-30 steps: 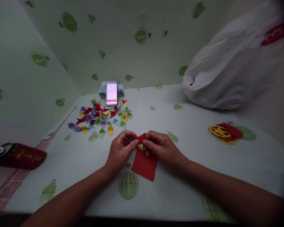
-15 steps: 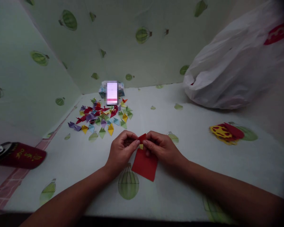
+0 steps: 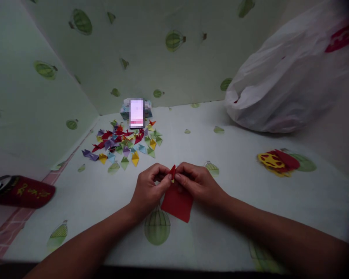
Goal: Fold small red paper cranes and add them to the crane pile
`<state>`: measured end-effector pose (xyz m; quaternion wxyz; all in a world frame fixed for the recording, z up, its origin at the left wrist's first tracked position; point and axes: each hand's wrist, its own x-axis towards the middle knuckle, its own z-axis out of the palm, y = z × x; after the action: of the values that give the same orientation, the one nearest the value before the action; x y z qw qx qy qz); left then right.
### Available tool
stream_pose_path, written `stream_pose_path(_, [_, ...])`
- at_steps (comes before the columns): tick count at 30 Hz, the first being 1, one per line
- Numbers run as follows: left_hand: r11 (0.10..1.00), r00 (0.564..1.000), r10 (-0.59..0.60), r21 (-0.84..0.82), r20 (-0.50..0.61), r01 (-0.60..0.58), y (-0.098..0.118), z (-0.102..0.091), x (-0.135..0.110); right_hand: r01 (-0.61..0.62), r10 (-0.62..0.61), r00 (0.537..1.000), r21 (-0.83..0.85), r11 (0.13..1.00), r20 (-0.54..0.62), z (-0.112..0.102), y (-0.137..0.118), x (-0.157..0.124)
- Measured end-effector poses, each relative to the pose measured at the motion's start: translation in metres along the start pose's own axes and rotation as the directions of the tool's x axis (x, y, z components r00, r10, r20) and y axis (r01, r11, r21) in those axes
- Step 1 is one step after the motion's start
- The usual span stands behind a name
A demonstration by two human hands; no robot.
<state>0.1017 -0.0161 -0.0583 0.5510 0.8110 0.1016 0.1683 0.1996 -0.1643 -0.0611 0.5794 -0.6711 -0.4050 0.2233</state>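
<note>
My left hand [image 3: 152, 182] and my right hand [image 3: 199, 182] meet at the middle of the table, both closed in a pinch. Between their fingertips stands a small folded red paper [image 3: 173, 172], narrow and pointed at the top, with a bit of yellow at its lower end. Right below lies a flat red paper square [image 3: 178, 204] on the table, its upper part under my fingers. Beyond my left hand spreads a pile of small folded paper pieces [image 3: 125, 141] in red, purple, green, yellow and blue.
A lit phone [image 3: 136, 113], its screen blurred, leans on a tissue pack [image 3: 148, 109] by the wall. At left lies a red drink can [image 3: 23, 192]. A white plastic bag [image 3: 273, 89] stands at back right, with red and yellow paper cutouts [image 3: 275, 161] in front of it.
The folded red paper has turned and looks narrower, more upright between my fingertips. Less yellow shows. My hands have barely shifted, and the view has moved slightly.
</note>
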Motion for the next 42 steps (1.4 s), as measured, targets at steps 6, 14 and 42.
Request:
stream_pose_path(6, [0.999, 0.999, 0.037, -0.028, 0.033, -0.036, 0.0041, -0.0016, -0.0025, -0.002, 0.002, 1.0, -0.005, 1.0, 0.024, -0.0013, -0.0007, 0.0002])
stream_pose_path(14, [0.985, 0.995, -0.031, -0.168, 0.093, 0.047, 0.0021, -0.0014, -0.0002, -0.007, 0.007, 1.0, 0.0, 1.0, -0.009, -0.0014, 0.0033, 0.0021])
stream_pose_path(42, [0.943, 0.986, -0.075, -0.31, 0.151, 0.119, 0.0022, -0.0012, 0.0042, -0.211, 0.186, 0.977, 0.359, 0.909, 0.102, -0.0068, -0.0011, 0.0041])
